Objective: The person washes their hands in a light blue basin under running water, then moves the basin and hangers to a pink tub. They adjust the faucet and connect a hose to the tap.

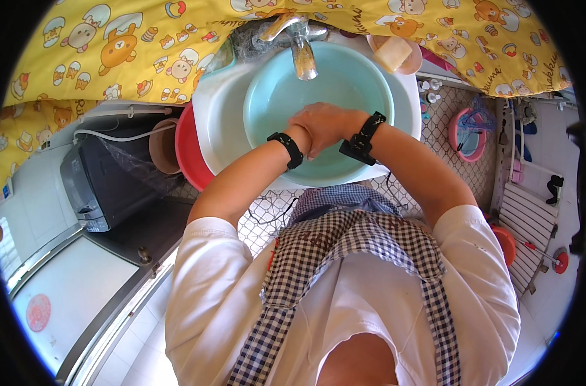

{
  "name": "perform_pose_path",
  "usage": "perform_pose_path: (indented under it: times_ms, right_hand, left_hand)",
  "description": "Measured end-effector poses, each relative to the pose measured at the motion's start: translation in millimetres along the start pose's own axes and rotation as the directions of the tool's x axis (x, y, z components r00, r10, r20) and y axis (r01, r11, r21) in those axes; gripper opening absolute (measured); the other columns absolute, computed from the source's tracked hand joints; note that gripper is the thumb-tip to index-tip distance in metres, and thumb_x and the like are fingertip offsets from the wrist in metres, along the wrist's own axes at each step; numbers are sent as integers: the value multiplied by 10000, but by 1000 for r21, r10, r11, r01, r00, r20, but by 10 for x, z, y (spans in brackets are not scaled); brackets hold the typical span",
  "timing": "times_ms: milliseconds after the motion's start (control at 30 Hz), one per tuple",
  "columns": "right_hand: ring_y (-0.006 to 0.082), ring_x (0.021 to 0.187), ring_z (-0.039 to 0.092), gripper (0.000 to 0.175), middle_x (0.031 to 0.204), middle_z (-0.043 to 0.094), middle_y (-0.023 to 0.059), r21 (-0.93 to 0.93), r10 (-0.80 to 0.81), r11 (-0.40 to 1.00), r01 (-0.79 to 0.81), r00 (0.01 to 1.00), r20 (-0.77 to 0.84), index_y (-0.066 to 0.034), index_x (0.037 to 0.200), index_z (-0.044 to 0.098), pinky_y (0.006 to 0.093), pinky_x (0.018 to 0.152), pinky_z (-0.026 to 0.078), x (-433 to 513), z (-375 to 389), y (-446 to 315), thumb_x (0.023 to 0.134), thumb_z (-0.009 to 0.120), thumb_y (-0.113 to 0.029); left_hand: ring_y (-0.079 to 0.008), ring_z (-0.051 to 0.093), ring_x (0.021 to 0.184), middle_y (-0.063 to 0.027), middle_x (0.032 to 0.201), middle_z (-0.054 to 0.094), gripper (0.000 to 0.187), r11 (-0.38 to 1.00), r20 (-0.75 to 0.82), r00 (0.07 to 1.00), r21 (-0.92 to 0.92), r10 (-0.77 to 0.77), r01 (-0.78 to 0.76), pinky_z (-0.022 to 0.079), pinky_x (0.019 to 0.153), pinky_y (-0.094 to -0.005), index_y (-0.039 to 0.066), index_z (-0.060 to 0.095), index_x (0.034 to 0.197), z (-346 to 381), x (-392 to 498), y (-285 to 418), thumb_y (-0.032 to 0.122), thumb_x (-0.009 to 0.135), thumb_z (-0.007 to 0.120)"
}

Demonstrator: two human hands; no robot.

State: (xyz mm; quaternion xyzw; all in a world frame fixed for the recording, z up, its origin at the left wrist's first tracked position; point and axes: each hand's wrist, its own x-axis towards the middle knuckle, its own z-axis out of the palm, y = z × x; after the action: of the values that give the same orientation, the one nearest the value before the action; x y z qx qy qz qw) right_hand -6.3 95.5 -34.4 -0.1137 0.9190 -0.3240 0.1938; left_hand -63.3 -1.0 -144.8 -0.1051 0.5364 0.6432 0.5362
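Both hands meet above a light blue plastic basin (pixel 370 91) that sits in a white washbasin (pixel 220 125). My right hand (pixel 334 126) is wrapped over my left hand near the wrist, with its fingers bent downward. Most of my left hand (pixel 300 136) is hidden beneath it, so its fingers cannot be made out. A black band (pixel 287 149) circles the left wrist, and a black band with a buckle or case (pixel 365 140) is on the right. Over the basin's far side hangs a metal faucet (pixel 302 55). Whether the basin holds water is hard to tell.
A pale yellow bar, apparently soap (pixel 392 53), lies on a pinkish dish (pixel 411 65) at the back right. Left of the washbasin are a red basin (pixel 189 149) and a brown bucket (pixel 161 149). Yellow printed cloth (pixel 129 53) drapes behind. A pink bucket (pixel 475 144) stands right.
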Motion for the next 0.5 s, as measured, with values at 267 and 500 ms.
perform_pose_path:
  times_ms: [267, 500]
  right_hand:
    - [280, 1083, 554, 433, 1055, 598, 77, -288, -159, 955, 73, 945, -285, -140, 1056, 577, 424, 959, 433, 120, 47, 143, 660, 738, -205]
    - [312, 1153, 521, 451, 1136, 562, 115, -201, 416, 827, -525, 811, -411, -86, 1183, 530, 430, 964, 441, -40, 186, 471, 783, 698, -208]
  left_hand:
    - [-255, 610, 892, -130, 874, 632, 235, 908, 24, 985, -385, -169, 165, 502, 822, -376, 17, 616, 1065, 87, 173, 196, 134, 861, 606]
    - [-234, 615, 828, -116, 907, 631, 226, 359, -14, 673, 854, 739, -376, 516, 755, -390, 30, 612, 1011, -253, 332, 294, 212, 882, 650]
